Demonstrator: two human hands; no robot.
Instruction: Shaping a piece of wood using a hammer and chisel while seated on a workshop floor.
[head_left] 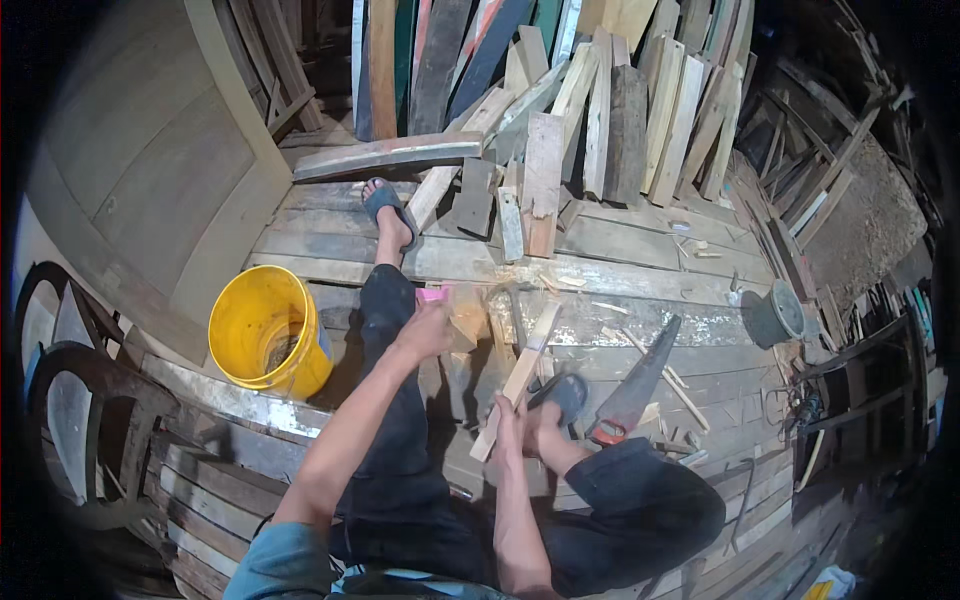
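Observation:
My left hand is closed beside a small pink object and a tan wooden piece; exactly what its fingers hold I cannot make out. My right hand grips the lower end of a pale narrow wooden stick, which angles up and away. A handsaw with an orange handle lies on the planks to the right of my right foot. Wood shavings and thin offcuts are scattered around the saw and beyond the stick.
Leaning boards line the back. A door panel stands left, with a yellow bucket before it. A dark bucket sits right, near piled scrap wood. My sandalled left foot rests on the plank floor.

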